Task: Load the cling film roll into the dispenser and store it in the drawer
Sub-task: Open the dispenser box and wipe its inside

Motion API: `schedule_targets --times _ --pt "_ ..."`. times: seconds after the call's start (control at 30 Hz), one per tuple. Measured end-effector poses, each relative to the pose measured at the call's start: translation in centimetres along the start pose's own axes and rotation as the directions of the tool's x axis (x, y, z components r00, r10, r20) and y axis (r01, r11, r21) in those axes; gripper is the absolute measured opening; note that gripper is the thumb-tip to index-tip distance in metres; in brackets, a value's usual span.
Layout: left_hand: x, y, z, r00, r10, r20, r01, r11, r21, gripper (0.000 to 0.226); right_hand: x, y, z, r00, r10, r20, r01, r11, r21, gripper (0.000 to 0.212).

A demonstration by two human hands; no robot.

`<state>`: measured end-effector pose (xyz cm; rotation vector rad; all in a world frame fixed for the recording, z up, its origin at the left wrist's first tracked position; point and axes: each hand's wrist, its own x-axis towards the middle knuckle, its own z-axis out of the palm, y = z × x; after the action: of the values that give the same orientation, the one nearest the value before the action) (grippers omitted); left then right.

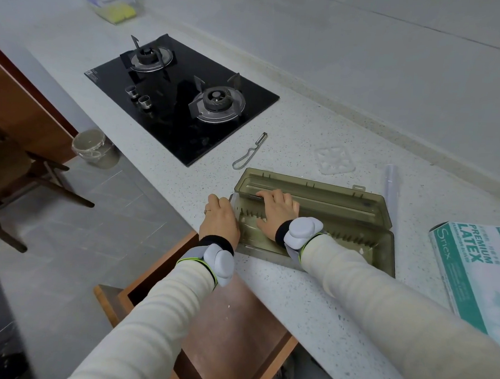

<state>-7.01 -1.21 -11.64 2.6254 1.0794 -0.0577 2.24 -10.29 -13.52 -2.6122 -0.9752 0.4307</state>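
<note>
The olive translucent dispenser (342,219) lies open on the speckled counter, lid folded back, with no roll inside. My left hand (219,220) grips its left end, fingers curled over the end wall. My right hand (278,210) rests inside it near the left end, fingers laid across the middle ridge and thumb down in the base tray. The clear cling film roll (391,186) lies on the counter just beyond the dispenser's right end, apart from both hands. The wooden drawer (237,317) stands pulled open below the counter edge, under my left forearm.
A black two-burner hob (171,120) lies to the far left. A metal peeler (249,153) and a clear plastic tray (334,160) lie behind the dispenser. A latex glove box (474,270) sits at right. A chair and a bin stand on the floor at left.
</note>
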Motion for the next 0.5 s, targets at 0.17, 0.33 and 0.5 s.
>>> schedule_targets --times 0.17,0.33,0.5 --pt "0.1 -0.5 -0.1 0.999 0.040 -0.003 -0.040 0.999 -0.002 0.015 0.0 0.0 0.0 1.000 -0.007 0.003 0.007 1.000 0.002 0.058" --pt "0.4 -1.1 -0.1 0.997 0.083 0.001 -0.083 0.996 -0.014 0.014 0.0 0.0 0.0 1.000 -0.014 0.006 0.013 1.000 0.003 0.057" --pt "0.4 -1.3 0.1 0.995 0.097 -0.012 -0.098 0.995 -0.033 0.013 -0.1 0.1 -0.1 1.000 -0.014 0.006 0.014 1.000 -0.006 0.057"
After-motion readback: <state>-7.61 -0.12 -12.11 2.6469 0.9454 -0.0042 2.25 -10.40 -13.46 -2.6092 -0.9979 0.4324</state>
